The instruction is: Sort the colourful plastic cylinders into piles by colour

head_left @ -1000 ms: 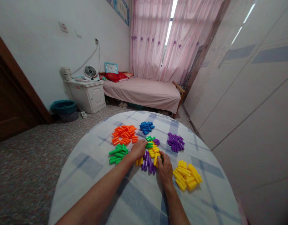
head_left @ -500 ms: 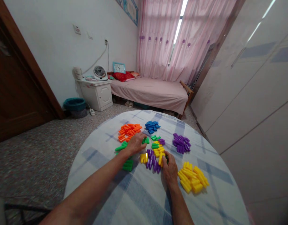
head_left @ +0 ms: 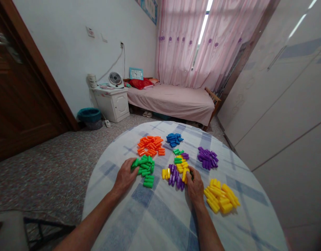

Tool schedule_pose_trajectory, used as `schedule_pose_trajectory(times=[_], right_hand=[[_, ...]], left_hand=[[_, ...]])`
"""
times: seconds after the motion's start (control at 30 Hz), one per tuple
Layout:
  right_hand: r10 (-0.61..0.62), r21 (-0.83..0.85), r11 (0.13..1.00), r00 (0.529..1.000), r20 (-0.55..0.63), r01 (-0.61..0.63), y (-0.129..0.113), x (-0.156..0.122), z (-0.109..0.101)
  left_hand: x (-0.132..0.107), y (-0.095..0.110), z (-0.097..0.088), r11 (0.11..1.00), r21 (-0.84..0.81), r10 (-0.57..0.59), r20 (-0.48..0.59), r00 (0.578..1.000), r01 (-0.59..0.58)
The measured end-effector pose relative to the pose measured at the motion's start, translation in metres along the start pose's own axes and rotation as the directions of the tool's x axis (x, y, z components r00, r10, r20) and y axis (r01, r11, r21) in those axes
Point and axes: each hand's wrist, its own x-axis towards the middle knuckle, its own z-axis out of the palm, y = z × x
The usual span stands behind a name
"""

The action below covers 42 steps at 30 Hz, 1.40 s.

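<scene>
My left hand (head_left: 125, 176) is at the left edge of a pile of green bullet-shaped plastic building blocks (head_left: 146, 164), thumb and fingers closed around a green block there. A joined green set (head_left: 148, 181) lies just below that pile. My right hand (head_left: 195, 184) rests at the right side of a flat assembly of purple blocks (head_left: 173, 172), yellow blocks (head_left: 181, 168) and green blocks (head_left: 178, 160). Its fingertips touch the yellow end, and a dark green block shows partly inside its curled fingers.
Loose piles lie around: orange blocks (head_left: 151, 144), blue blocks (head_left: 174, 139), purple blocks (head_left: 207, 157) and larger yellow blocks (head_left: 221, 196). All sit on a round table with a checked cloth (head_left: 160, 223). Beyond stand a bed (head_left: 173, 99), a white cabinet (head_left: 115, 104) and a bin (head_left: 90, 116).
My left hand has moved left and toward me, from beside the orange pile to the green pile. A small orange set now shows where it was. My right hand stays at the assembly.
</scene>
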Motion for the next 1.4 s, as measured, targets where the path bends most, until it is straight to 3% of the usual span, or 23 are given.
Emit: schedule_pose_trajectory(times=[0.1,0.23,0.33,0.43,0.6,0.7,0.8,0.9,0.97,1.13,1.27,1.4], right_hand=[[-0.006,0.011,1.0,1.0,0.001,0.006,0.0,0.0,0.001],[-0.01,0.023,1.0,1.0,-0.009,0.01,-0.001,-0.001,0.002],[-0.002,0.025,1.0,1.0,-0.015,0.002,-0.003,-0.001,0.002],[-0.002,0.032,0.999,1.0,-0.024,0.003,-0.005,-0.002,0.002],[-0.007,0.053,0.999,1.0,-0.025,0.008,-0.005,-0.001,0.001],[-0.007,0.053,0.999,0.999,-0.033,0.009,-0.004,-0.001,0.001],[-0.008,0.05,0.999,1.0,-0.029,0.009,-0.004,-0.002,0.001],[-0.012,0.048,0.999,1.0,-0.029,0.013,-0.005,-0.002,0.001],[-0.011,0.046,0.999,1.0,-0.029,0.012,-0.005,-0.002,0.0],[-0.005,0.038,0.999,1.0,-0.019,0.006,-0.005,-0.002,0.001],[-0.008,0.039,0.999,1.0,-0.025,0.009,-0.004,-0.001,0.001],[-0.008,0.037,0.999,1.0,-0.017,0.009,-0.005,-0.001,0.0]], left_hand=[[0.001,0.002,0.002,0.999,0.031,-0.02,-0.047,0.999,0.021],[0.014,0.031,-0.002,0.99,0.087,0.124,-0.1,0.987,-0.115],[0.031,0.064,0.015,0.969,-0.024,0.248,0.008,0.969,-0.247],[0.05,0.092,0.05,0.936,-0.14,0.343,0.147,0.928,-0.324],[0.077,0.118,0.103,0.966,-0.041,0.254,0.357,0.899,-0.257],[0.083,0.125,0.118,0.975,0.054,0.172,0.418,0.892,-0.213],[0.084,0.129,0.123,0.979,0.079,0.142,0.406,0.903,-0.189],[0.083,0.13,0.116,0.982,0.093,0.12,0.372,0.92,-0.165],[0.08,0.126,0.101,0.983,0.076,0.135,0.334,0.933,-0.169],[0.065,0.089,0.038,0.965,0.0,0.262,0.076,0.962,-0.263],[0.051,0.039,-0.002,0.992,0.053,0.122,-0.057,0.991,-0.119],[0.038,0.0,-0.01,0.993,0.108,-0.043,0.001,0.999,0.043]])
